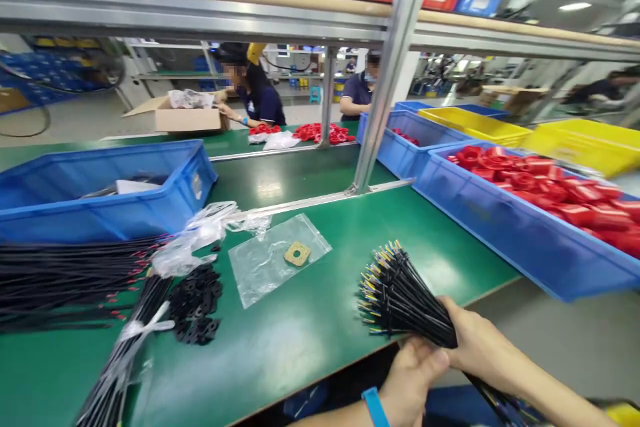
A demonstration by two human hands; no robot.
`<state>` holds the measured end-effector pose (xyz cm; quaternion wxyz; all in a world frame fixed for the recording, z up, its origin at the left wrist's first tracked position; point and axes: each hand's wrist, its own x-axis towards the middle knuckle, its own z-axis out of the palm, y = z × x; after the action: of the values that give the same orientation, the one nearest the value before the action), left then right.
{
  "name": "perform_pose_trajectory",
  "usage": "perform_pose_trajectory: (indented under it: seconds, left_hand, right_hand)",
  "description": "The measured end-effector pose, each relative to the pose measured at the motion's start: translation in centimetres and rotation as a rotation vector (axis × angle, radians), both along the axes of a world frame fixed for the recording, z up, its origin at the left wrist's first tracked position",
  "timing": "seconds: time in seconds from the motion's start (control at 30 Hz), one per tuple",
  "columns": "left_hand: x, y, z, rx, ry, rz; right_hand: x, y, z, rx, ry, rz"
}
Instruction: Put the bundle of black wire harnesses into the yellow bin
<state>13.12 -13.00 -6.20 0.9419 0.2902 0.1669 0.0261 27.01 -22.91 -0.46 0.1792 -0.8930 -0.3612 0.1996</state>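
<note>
A thick bundle of black cables (400, 297) with stripped, coloured wire ends points up and left over the front edge of the green table (310, 333). My left hand (413, 373), with a blue wristband, grips the bundle from below. My right hand (475, 343) wraps around it just behind. The cables trail down to the right past my forearm. On the table lies a clear plastic bag (273, 267) with a small tan square piece (297, 253) on it.
A pile of black washers (197, 307), long black cables (65, 273) and a bagged cable bundle (125, 353) lie at left. A blue bin (100, 213) stands behind them. Blue bins of red parts (525, 227) line the right. Two people work beyond the metal post (385, 80).
</note>
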Motion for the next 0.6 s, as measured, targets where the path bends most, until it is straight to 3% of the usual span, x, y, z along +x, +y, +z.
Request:
perform_pose_trajectory:
  seconds: [0.07,0.17,0.33,0.47,0.6]
  left_hand:
    - [0.5,-1.0,1.5,-0.009,-0.049,0.085]
    - [-0.2,-2.0,2.7,0.007,0.059,0.132]
    - [-2.4,-2.0,3.6,0.188,0.116,0.088]
    - [-1.3,0.6,7.3,0.486,-0.071,0.053]
    - [2.3,5.5,12.0,0.970,-0.308,0.002]
  right_hand:
    - [-2.9,-1.6,-0.8,0.076,0.039,-0.072]
    - [-7.1,-2.8,-2.4,0.220,0.049,-0.184]
    - [-11.3,-2.6,-3.7,0.464,-0.077,-0.322]
    - [-10.1,-0.8,-2.4,0.640,-0.196,-0.350]
    - [-5.4,3.9,-1.9,0.816,-0.303,-0.262]
